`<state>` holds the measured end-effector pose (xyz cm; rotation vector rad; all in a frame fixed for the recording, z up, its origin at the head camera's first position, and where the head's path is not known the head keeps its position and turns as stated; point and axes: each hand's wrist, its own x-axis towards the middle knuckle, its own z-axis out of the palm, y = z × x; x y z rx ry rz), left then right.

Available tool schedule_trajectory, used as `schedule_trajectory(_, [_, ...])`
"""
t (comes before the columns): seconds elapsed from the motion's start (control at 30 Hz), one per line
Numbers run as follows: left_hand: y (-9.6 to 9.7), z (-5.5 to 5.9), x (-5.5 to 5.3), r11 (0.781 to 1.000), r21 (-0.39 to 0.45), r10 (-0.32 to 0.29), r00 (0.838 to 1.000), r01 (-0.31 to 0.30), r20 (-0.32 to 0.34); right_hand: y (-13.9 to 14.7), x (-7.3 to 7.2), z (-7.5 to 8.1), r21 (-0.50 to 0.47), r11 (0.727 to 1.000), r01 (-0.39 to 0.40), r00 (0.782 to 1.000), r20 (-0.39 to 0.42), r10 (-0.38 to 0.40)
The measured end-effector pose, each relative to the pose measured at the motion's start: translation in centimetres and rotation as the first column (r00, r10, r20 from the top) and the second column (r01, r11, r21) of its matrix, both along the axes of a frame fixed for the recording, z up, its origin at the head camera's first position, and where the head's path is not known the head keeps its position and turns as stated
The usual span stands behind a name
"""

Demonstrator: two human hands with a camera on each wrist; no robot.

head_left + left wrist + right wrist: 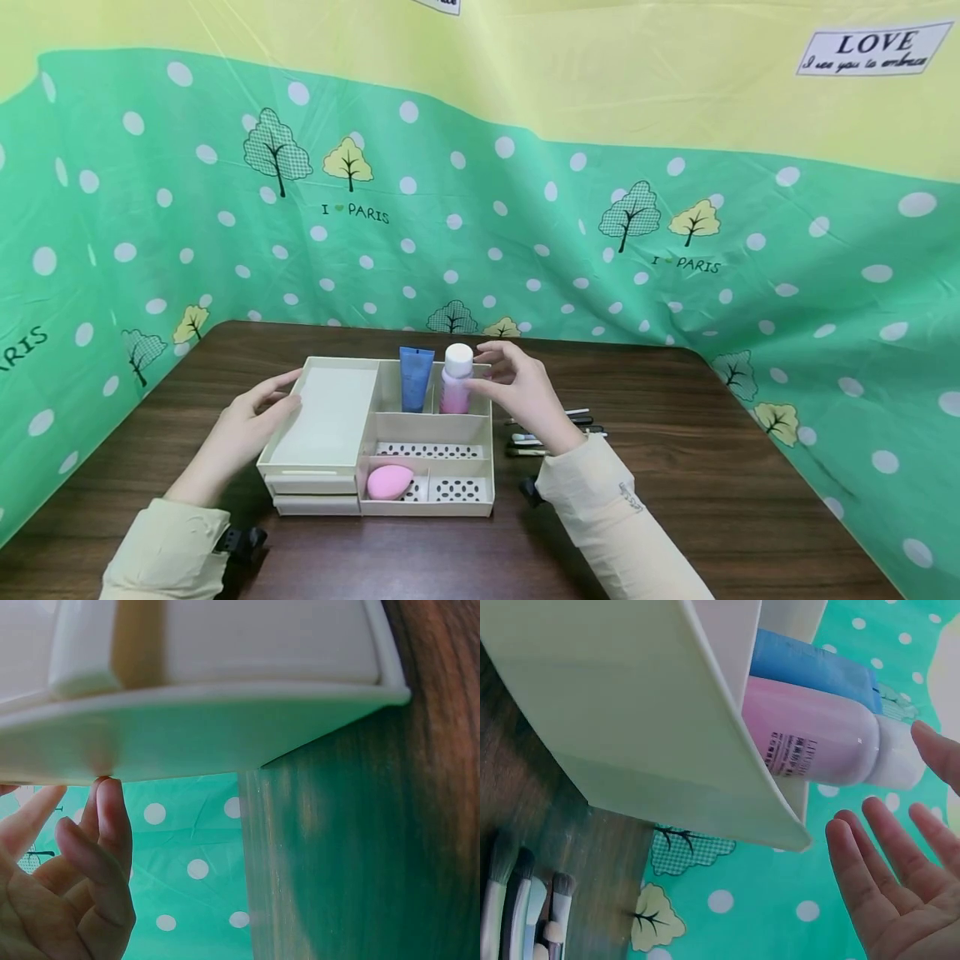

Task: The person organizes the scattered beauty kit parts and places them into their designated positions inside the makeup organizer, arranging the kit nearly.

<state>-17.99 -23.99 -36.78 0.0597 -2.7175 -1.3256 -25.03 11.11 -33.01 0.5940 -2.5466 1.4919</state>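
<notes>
A cream desktop organizer (326,417) stands on the table, with a flat top and drawers on its left and open compartments on its right. In its back compartments a blue squeeze tube (415,383) and a pink bottle with a white cap (455,392) stand upright side by side. My right hand (525,396) is beside the bottle; in the right wrist view its fingers (885,862) are extended and apart from the bottle, the thumb close to the cap. My left hand (243,429) touches the organizer's left wall with its fingertips (112,802).
A pink makeup sponge (390,482) lies in the front compartment, over a perforated base. Several makeup brushes (510,900) lie on the dark wooden table (675,467) to the organizer's right. A green and yellow patterned cloth (525,225) hangs behind the table.
</notes>
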Motion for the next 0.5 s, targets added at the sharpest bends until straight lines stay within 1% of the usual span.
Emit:
schedule_trajectory(0.13, [-0.1,0.0,0.0,1.0,0.0,0.001,1.0,-0.001,0.002,0.6,0.6,0.3,-0.011,1.0,0.007,1.0,0.003,-0.007])
schedule_trajectory(0.37, [0.0,0.0,0.0,1.0,-0.001,0.002,1.0,-0.002,-0.002,1.8,1.4,0.5,-0.022,1.0,0.01,1.0,-0.029,-0.011])
schedule_trajectory(0.5, [0.0,0.0,0.0,1.0,0.002,0.002,1.0,-0.002,-0.003,2.8,1.7,0.4,-0.014,0.999,0.035,0.999,-0.023,-0.036])
